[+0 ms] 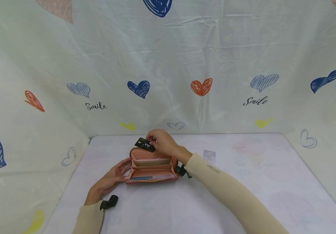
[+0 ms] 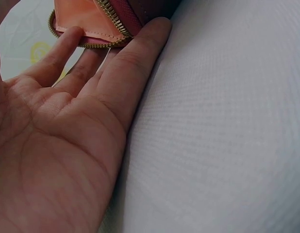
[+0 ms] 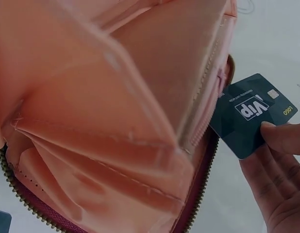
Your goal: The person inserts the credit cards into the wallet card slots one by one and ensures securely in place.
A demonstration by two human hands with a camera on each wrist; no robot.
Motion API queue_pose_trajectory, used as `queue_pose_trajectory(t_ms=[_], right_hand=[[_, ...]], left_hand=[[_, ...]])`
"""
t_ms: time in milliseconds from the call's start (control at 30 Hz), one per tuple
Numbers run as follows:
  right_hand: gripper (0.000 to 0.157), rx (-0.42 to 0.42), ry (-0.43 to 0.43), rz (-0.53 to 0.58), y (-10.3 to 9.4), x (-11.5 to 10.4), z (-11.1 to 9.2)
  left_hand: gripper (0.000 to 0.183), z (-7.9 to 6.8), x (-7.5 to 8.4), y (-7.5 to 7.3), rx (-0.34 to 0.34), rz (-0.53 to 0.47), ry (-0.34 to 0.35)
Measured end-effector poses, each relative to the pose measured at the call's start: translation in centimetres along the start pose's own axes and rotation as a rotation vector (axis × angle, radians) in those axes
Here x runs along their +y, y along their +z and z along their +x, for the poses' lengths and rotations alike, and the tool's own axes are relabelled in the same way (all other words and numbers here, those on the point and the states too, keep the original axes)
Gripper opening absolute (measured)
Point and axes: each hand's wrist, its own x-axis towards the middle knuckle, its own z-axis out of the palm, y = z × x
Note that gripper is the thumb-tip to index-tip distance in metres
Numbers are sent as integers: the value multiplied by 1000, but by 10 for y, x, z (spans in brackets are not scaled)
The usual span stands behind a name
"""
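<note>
Wallet: pink, rectangular zip-around wallet with a peachy lining (image 1: 148, 153), spread open on the white table, probably so every pocket is easy to reach.
Left hand: fingers loose and pretty straight (image 1: 113, 176), touching the wallet's left end, I'd guess to steady it.
Right hand: apart from the other one, thumb and fingers pinching a card (image 1: 163, 142) over the wallet's far edge. Gripping just one end leaves most of the face uncovered.
VIP card: dark green, glossy plastic rectangle (image 3: 252, 116) at the wallet's far edge; says "Vip" and "LOGO", no real brand lol. Tiny line's unreadable.
Front pocket: thin blue-edged card-like slips (image 1: 141, 178) in the wallet's near side, likely kept upright by the fold.
Lavender card: pale rectangle (image 1: 209, 156) right of the wallet, print too small.
Backdrop: white heart-print sheet (image 1: 168, 65) beyond the wallet, "Smile" twice.
</note>
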Motion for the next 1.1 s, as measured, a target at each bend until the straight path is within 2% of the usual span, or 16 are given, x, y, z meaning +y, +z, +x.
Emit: queue_pose_trajectory(t_ms=[267,467,733,967,1100], right_hand=[[15,-37,-28,-86,7,-1,1],[15,-41,-36,-78,5,-2,1],[16,-46,-40,8,3,-4,-1],[16,-48,-44,-73,8,-3,-3],[14,-30,-42,-83,9,-1,-4]], left_hand=[[91,0,0,1,0,3,3],[91,0,0,0,-4,5,18],[90,-1,-1,0,-1,10,25],[90,-1,-1,1,0,6,20],[90,-1,0,1,4,7,17]])
